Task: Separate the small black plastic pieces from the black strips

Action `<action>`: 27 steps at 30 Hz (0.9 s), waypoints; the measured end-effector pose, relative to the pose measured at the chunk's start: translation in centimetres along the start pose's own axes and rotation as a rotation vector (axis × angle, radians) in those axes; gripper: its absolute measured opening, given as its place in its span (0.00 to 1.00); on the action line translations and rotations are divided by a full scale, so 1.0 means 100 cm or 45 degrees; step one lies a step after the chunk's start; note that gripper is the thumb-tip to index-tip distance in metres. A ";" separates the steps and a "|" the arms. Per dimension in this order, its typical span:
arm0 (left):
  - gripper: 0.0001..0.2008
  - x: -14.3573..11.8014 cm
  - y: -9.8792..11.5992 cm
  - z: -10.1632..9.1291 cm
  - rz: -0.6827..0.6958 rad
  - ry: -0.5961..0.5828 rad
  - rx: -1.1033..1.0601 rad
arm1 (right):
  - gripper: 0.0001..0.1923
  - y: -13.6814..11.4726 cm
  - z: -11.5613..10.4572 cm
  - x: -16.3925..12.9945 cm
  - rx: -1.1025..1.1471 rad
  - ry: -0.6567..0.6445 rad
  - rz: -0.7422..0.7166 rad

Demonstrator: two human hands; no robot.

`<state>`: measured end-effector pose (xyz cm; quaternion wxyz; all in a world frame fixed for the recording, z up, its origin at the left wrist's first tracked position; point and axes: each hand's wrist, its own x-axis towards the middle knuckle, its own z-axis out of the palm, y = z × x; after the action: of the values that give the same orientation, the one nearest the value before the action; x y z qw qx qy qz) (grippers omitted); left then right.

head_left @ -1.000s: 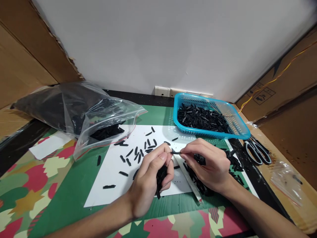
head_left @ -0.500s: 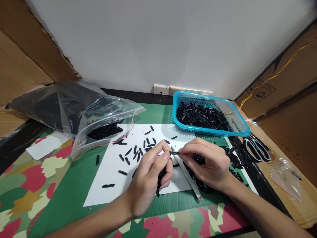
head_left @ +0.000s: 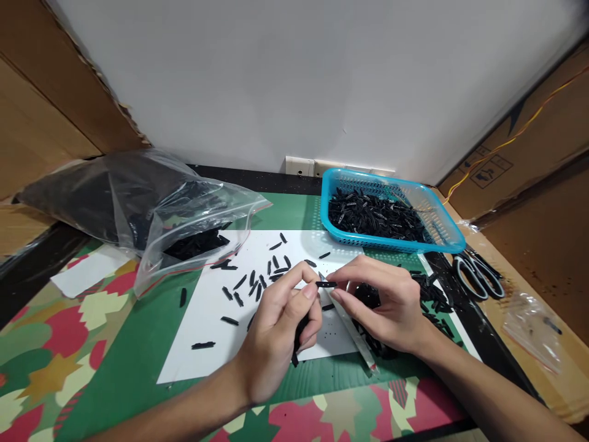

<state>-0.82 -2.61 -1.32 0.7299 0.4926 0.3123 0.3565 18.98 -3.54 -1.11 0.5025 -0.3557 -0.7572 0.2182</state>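
A small, narrow black plastic piece (head_left: 326, 284) with tiny light spots along it is pinched between the thumb and index finger of my left hand (head_left: 280, 331). Further black pieces (head_left: 301, 328) are tucked under that hand's curled fingers. At the piece's right end is my right hand (head_left: 381, 304), its index fingertip at the piece and its thumb slightly lower, a small gap between them. Under my right hand lies a pile of black pieces (head_left: 368, 296), partly hidden. A thin pale stick-like tool (head_left: 354, 341) lies between the hands on the white paper (head_left: 184, 362).
Loose black pieces (head_left: 253, 282) are scattered over the paper. A blue basket (head_left: 391, 242) of such pieces stands back right. A clear zip bag (head_left: 202, 209) with black contents lies left. Grey-handled scissors (head_left: 472, 276) and a small plastic bag (head_left: 531, 331) lie right.
My right thumb and index finger have parted slightly at the black piece's end. More of the piece shows, with its spotted face turned towards me. My left hand keeps its pinch.
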 end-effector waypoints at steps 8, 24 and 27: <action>0.14 0.000 -0.001 0.000 0.041 -0.012 0.061 | 0.07 0.000 0.000 0.000 -0.082 0.028 -0.025; 0.16 0.002 0.006 0.000 -0.112 0.014 -0.086 | 0.11 0.012 -0.023 0.007 -0.680 0.342 -0.373; 0.20 0.004 0.008 -0.001 -0.204 0.016 -0.137 | 0.07 0.025 -0.043 0.013 -1.088 0.532 -0.208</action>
<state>-0.81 -2.02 -0.65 0.7795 0.4238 0.3356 0.3164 23.39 -1.08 -0.30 0.4683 -0.5059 -0.6874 -0.2286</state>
